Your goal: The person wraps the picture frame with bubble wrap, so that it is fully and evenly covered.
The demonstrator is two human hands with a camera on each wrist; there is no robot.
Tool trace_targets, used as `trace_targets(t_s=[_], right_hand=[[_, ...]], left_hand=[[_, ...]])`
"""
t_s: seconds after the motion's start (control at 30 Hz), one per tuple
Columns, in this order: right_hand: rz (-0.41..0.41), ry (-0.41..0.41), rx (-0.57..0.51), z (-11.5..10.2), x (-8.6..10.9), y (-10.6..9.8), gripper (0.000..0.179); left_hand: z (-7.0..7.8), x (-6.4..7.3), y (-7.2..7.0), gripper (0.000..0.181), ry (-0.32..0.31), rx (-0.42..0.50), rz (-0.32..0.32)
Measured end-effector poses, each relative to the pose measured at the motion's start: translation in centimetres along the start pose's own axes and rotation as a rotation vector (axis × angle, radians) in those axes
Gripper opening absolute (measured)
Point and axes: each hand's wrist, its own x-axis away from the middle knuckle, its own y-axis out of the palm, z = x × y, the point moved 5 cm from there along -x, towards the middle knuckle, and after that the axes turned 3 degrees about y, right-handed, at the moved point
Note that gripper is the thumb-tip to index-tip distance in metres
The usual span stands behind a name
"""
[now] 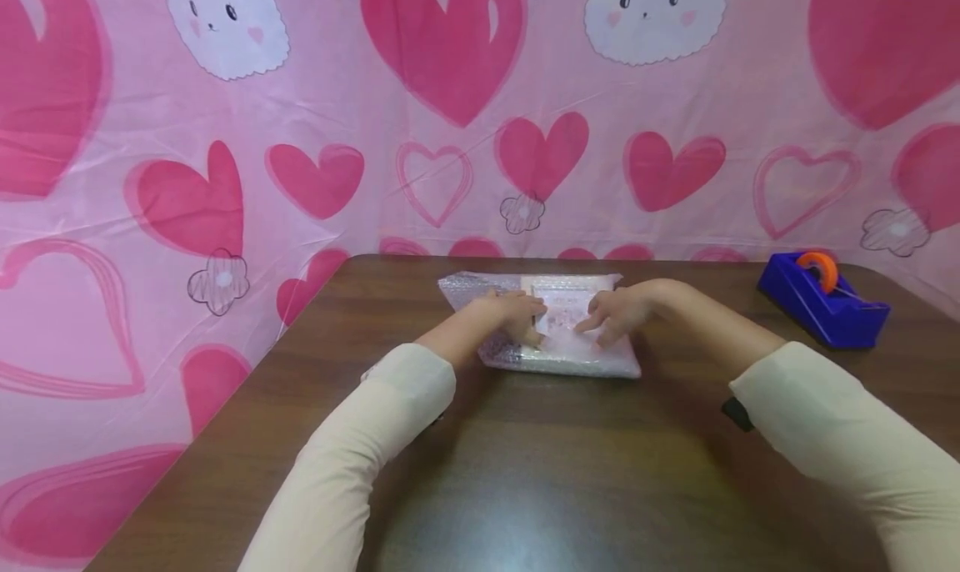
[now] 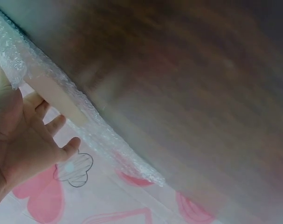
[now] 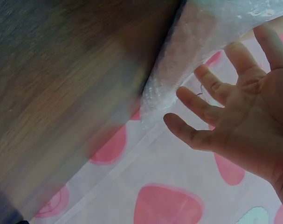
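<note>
Touching bubble wrap, left hand and right hand spread, wood-grain table, pink heart-print backdrop

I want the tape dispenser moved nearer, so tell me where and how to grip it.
I'd grip the tape dispenser across its long sides, right hand coming from above: the body is longer than wide and stands upright. The orange roll sticks up, so probably avoid it.
</note>
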Motion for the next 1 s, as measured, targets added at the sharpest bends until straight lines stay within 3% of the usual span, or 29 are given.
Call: trace_targets(t_s=[0.23, 0.47, 0.57, 0.77, 0.87, 1.0], right_hand=[[-0.035, -0.064, -0.103, 0.7, -0.2, 0.9, 0.062], [0.102, -0.071, -0.102, 1.7, -0.4, 1.0, 0.057], [0.126, -0.071, -0.082, 1.7, -0.6, 0.8, 0.055], [0.108, -0.051, -0.090, 1.6, -0.8, 0.8, 0.055], [0.105, -0.044, -0.104, 1.6, -0.8, 0.8, 0.055], [0.110, -0.038, -0.116, 1.7, -0.7, 0.9, 0.055]], left_hand=[[-0.2, -0.1, 0.0, 0.065, 0.003, -0.011, -0.004], [-0.2, -0.2, -0.7, 0.066, 0.070, 0.020, -0.045], [-0.2, -0.3, -0.8, 0.064, 0.107, 0.050, -0.062], [-1.3, -0.2, -1.0, 0.058, 0.122, 0.179, 0.004], [-2.7, 0.1, -1.3, 0.058, 0.085, 0.234, 0.070], [-5.4, 0.9, -1.4, 0.058, -0.094, 0.279, 0.174]])
